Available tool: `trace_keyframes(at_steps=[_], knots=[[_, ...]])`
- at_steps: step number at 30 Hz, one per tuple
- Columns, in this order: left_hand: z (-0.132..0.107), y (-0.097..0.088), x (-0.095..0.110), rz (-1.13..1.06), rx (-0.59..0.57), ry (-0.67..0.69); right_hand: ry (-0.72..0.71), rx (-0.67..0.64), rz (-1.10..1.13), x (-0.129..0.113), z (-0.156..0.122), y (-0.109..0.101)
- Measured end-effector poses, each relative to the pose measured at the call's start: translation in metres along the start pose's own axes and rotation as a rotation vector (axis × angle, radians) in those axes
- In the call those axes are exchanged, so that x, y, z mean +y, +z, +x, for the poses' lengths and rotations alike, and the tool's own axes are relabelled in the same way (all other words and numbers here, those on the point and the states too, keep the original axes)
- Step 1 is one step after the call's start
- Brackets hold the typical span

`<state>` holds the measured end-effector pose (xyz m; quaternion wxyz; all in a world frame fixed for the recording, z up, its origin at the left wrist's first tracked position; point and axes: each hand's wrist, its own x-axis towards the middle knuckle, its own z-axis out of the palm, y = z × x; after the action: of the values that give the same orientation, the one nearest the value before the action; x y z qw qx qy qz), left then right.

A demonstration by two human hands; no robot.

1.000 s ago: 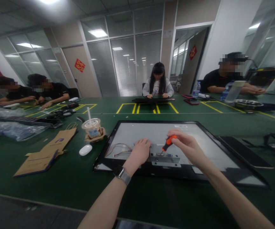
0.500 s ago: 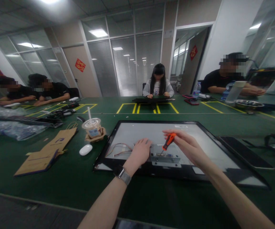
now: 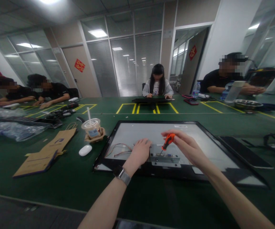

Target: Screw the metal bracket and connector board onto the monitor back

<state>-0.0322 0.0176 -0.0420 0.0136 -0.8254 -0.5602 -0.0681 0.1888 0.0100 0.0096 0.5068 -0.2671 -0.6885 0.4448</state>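
Observation:
A flat display panel (image 3: pixel 187 174) with a black frame lies back side up on the green table. On its near half sits a metal bracket (image 3: pixel 167 161) with connectors along it. My right hand (image 3: pixel 186 144) grips an orange and black screwdriver (image 3: pixel 168 140), tilted, its tip down at the bracket's connectors. My left hand (image 3: pixel 140 152), with a watch (image 3: pixel 122 175) on the wrist, lies palm down at the bracket's left end, fingers stretched forward; its fingertips are partly hidden. Thin wires (image 3: pixel 119 149) run over the panel left of that hand.
Left of the panel are a drink cup (image 3: pixel 91 128) in a carton holder, a white mouse-shaped case (image 3: pixel 85 150) and paper bags (image 3: pixel 44 156). A black phone-like slab (image 3: pixel 245 152) lies at the right. Across the table a person (image 3: pixel 158 83) works at another panel (image 3: pixel 153 100).
Both my hands, the screwdriver and the panel stay almost where they were. The view has shifted very slightly. The person across has lowered one hand toward their panel.

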Motion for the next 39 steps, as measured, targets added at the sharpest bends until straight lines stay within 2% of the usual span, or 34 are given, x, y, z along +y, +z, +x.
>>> trace_keyframes(at_steps=[5,12,18,21,28,34,39], knots=[[0.0,0.001,-0.001,0.008,0.0,0.005,-0.102,0.071,-0.095,0.002,0.001,-0.002],[0.001,0.001,-0.001,0.02,-0.01,0.0,-0.014,0.022,-0.011,0.011,0.0,-0.006],[0.0,-0.001,0.0,0.017,-0.011,-0.008,-0.089,-0.019,-0.06,0.001,0.0,-0.002],[0.0,0.0,0.0,0.016,-0.017,-0.013,-0.122,-0.008,-0.076,-0.005,0.0,0.0],[0.001,0.002,-0.001,0.023,-0.011,-0.001,-0.046,0.018,-0.062,0.001,-0.001,-0.003],[0.0,-0.003,0.0,0.013,-0.022,-0.001,-0.073,-0.001,-0.113,-0.004,0.0,-0.001],[0.0,-0.003,0.0,0.02,-0.019,-0.002,-0.056,0.058,-0.082,-0.004,0.001,-0.001]])
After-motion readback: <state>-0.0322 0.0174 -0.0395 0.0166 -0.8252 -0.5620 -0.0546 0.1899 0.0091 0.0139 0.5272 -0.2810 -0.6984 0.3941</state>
